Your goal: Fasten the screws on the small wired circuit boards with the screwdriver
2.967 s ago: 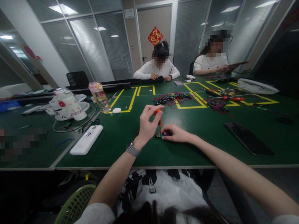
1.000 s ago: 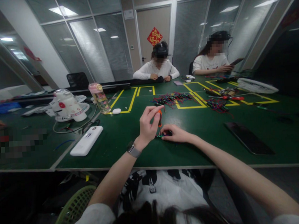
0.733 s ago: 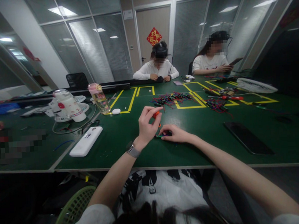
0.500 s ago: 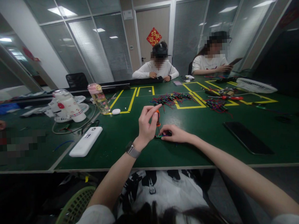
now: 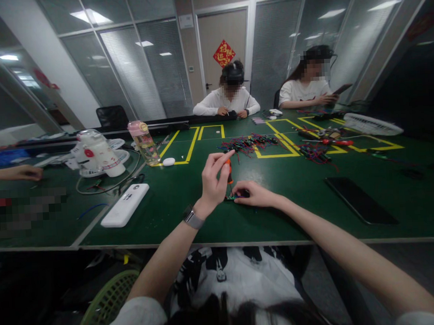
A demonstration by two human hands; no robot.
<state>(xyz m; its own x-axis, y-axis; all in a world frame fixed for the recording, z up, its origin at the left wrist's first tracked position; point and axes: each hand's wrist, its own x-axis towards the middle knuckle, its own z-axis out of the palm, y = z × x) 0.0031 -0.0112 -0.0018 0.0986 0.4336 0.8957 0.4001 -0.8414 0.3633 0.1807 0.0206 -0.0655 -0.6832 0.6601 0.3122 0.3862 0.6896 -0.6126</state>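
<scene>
My left hand is closed around the orange handle of a screwdriver, held upright with its tip pointing down. Below the tip, on the green table, lies a small green circuit board. My right hand pinches the board's right side and keeps it against the tabletop. A dark part sits under the right fingers, mostly hidden. Beyond my hands lies a heap of small boards with red and blue wires.
A white power bank, a pink-lidded bottle and a white appliance stand left. At right are a black phone and a second wire bundle. Two people sit opposite; another person's hand reaches in from the left.
The other person's hand at the left edge has moved further right over the table. My hands, the screwdriver and the board look almost the same.
</scene>
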